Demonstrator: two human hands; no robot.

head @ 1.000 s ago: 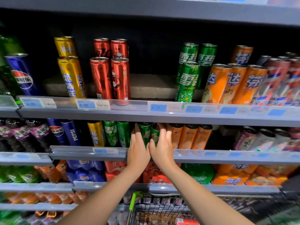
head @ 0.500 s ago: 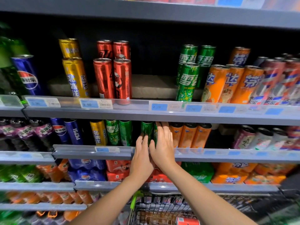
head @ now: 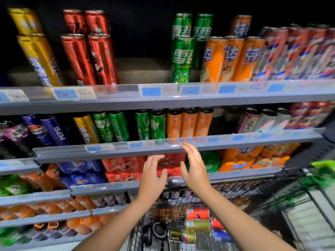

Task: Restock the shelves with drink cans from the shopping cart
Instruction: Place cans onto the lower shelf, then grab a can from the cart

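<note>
Two bare hands, left (head: 152, 175) and right (head: 194, 167), hover apart with relaxed fingers, holding nothing, before the grey metal middle shelf (head: 163, 148), where four slim green aluminium cans (head: 142, 126) stand beside three orange ones (head: 188, 124). Five cylindrical cans (head: 197, 213) lie in the wire shopping cart (head: 235, 194) below.

both hands hang empty just below the middle shelf (head: 163, 147), fingers loosely spread: the left hand (head: 153, 175) lower, the right hand (head: 194, 166) nearer its rail. on that shelf, above the hands, stand two green cans (head: 150, 125) beside orange cans (head: 188, 123). under the shelf, the shopping cart (head: 235, 192) holds loose cans (head: 197, 213).
</note>
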